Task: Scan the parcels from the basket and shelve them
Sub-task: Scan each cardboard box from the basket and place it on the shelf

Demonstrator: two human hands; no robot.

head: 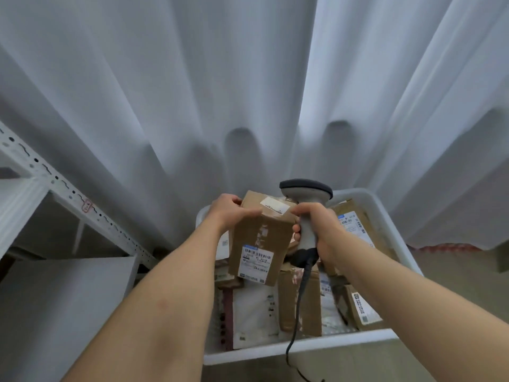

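Note:
My left hand [230, 209] grips the top left corner of a brown cardboard parcel [259, 238], held upright above the basket. A white barcode label sits low on its near face and another label on its top. My right hand [316, 227] is wrapped round the handle of a grey barcode scanner [305, 194], whose dark head sits just right of the parcel's top. The scanner's black cable [298, 307] hangs down over the basket. The white plastic basket [303, 347] below holds several more parcels, brown boxes and white mailers.
A white metal shelf rack [68, 194] with a perforated upright stands at the left, with a flat shelf board [63, 299] below it. White curtains [248, 92] hang behind the basket. Floor shows to the right of the basket.

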